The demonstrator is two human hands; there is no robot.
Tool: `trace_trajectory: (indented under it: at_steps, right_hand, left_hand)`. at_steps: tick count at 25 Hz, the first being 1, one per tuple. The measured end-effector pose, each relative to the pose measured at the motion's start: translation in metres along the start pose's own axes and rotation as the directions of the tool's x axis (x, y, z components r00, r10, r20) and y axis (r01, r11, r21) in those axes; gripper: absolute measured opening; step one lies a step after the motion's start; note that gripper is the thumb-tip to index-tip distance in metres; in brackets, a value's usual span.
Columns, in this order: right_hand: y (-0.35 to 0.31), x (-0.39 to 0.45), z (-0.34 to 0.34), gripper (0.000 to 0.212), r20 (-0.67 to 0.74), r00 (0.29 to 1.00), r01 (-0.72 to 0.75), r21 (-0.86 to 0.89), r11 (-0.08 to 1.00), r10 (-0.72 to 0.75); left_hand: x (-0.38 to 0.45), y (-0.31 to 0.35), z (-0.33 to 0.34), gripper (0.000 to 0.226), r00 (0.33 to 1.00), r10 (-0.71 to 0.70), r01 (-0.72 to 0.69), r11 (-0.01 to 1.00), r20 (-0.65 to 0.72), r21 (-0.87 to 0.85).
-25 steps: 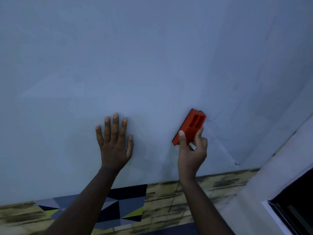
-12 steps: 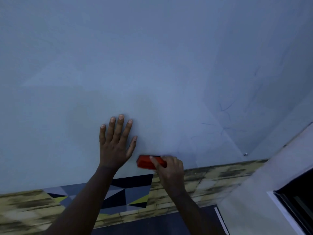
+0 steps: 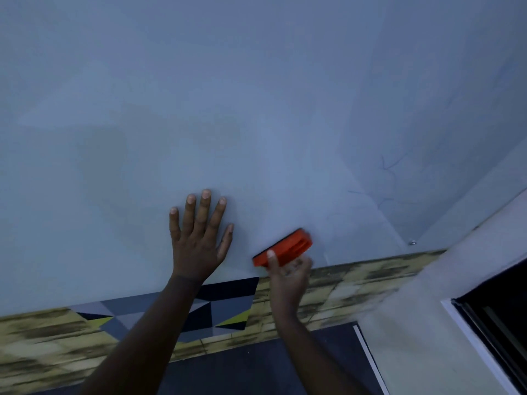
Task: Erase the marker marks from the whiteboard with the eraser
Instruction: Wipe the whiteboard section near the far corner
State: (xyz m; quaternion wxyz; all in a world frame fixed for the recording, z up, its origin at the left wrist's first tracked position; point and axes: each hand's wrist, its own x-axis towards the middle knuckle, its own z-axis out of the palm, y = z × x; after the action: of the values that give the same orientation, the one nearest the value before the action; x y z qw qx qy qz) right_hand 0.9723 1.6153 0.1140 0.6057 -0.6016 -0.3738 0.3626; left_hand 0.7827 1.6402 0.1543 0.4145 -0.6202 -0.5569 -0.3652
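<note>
Since the orange eraser (image 3: 283, 248) looks like light, stiff plastic, best held by its long edges, the right hand (image 3: 288, 276) has its grip pinching it against the lower whiteboard (image 3: 256, 124), while the left hand (image 3: 198, 240) presses flat beside it.

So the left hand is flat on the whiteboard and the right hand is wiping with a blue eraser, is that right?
Not quite: the eraser is orange, not blue. The head view shows the left hand flat on the whiteboard with fingers spread, and the right hand holding the orange eraser against the board near its lower edge.
</note>
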Motion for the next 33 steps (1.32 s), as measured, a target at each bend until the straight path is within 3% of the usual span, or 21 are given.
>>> trace_trajectory:
  at_steps: [4, 7, 9, 13, 17, 20, 22, 25, 28, 30, 33]
  right_hand:
    - [0.077, -0.020, 0.028, 0.073, 0.074, 0.944, -0.325, 0.016, 0.946, 0.323]
    - [0.097, -0.013, 0.031, 0.060, 0.143, 0.825, -0.565, 0.178, 0.806, 0.547]
    - [0.096, -0.007, 0.024, 0.055, 0.205, 0.774, -0.634, 0.233, 0.738, 0.600]
    - [0.040, 0.007, 0.009, 0.047, 0.183, 0.802, -0.594, 0.350, 0.724, 0.569]
    - [-0.045, 0.039, -0.013, 0.048, 0.034, 0.941, -0.320, 0.408, 0.855, 0.336]
    - [-0.066, 0.042, -0.015, 0.055, 0.025, 0.963, -0.259, 0.354, 0.899, 0.267]
    - [-0.048, 0.041, -0.015, 0.057, 0.055, 0.927, -0.364, 0.377, 0.852, 0.371]
    - [0.004, 0.053, -0.025, 0.050, 0.178, 0.764, -0.626, 0.442, 0.643, 0.621]
    - [0.048, 0.061, -0.038, 0.054, 0.265, 0.629, -0.759, 0.411, 0.505, 0.730]
    - [0.067, 0.064, -0.041, 0.054, 0.286, 0.605, -0.784, 0.376, 0.493, 0.743]
    - [0.070, 0.074, -0.047, 0.049, 0.240, 0.634, -0.758, 0.377, 0.531, 0.735]
  left_hand:
    - [-0.012, -0.006, -0.004, 0.079, 0.999, 0.025, -0.025, 1.000, 0.046, 0.002]
    - [-0.020, -0.011, -0.007, 0.079, 0.996, 0.051, -0.051, 0.999, 0.068, -0.005]
    - [-0.022, -0.012, -0.009, 0.080, 0.995, 0.056, -0.055, 0.998, 0.081, -0.018]
    - [-0.027, -0.008, -0.013, 0.080, 0.995, 0.038, -0.035, 0.999, 0.096, -0.032]
    - [-0.016, 0.018, -0.020, 0.064, 0.993, -0.107, 0.111, 0.988, 0.042, -0.108]
    - [0.014, 0.049, -0.018, 0.057, 0.998, -0.061, 0.062, 0.987, 0.009, -0.151]
    - [0.035, 0.061, -0.015, 0.054, 1.000, -0.007, 0.006, 0.991, -0.009, -0.135]
    - [0.060, 0.068, -0.009, 0.054, 0.997, 0.034, -0.041, 0.994, -0.066, -0.105]
    - [0.081, 0.075, -0.001, 0.056, 0.991, 0.050, -0.064, 0.992, -0.125, -0.112]
    - [0.087, 0.081, 0.008, 0.061, 0.987, 0.065, -0.080, 0.992, -0.147, -0.096]
    - [0.082, 0.079, 0.019, 0.073, 0.982, 0.117, -0.122, 0.992, -0.148, -0.022]
